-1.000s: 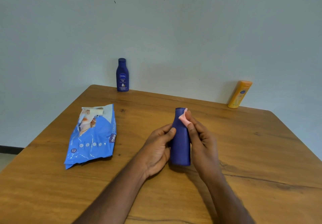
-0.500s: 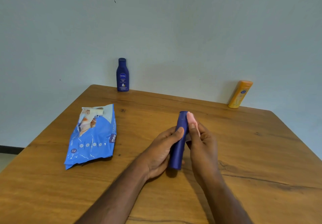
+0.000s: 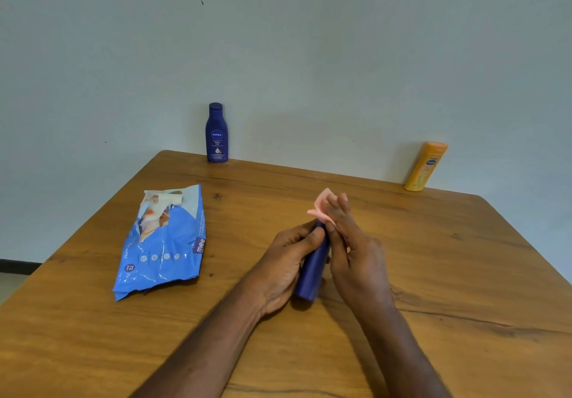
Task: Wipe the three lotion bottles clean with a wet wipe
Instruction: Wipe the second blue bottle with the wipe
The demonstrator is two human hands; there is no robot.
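While the left hand (image 3: 288, 261) grips the dark blue bottle (image 3: 311, 270) above the wooden table (image 3: 433, 273), the right hand (image 3: 349, 242) pinches a pink wipe (image 3: 322, 208) at its top
Nivea bottle (image 3: 217, 132) and yellow bottle (image 3: 426, 166) stand at the far edge by the wall, well apart; blue wipes pack (image 3: 164, 242) lies left

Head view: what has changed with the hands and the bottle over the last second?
The right hand slid the pink wipe up to the held blue bottle's top, which tipped left. The left hand keeps gripping it. Nivea bottle, yellow bottle and wipes pack stayed put.
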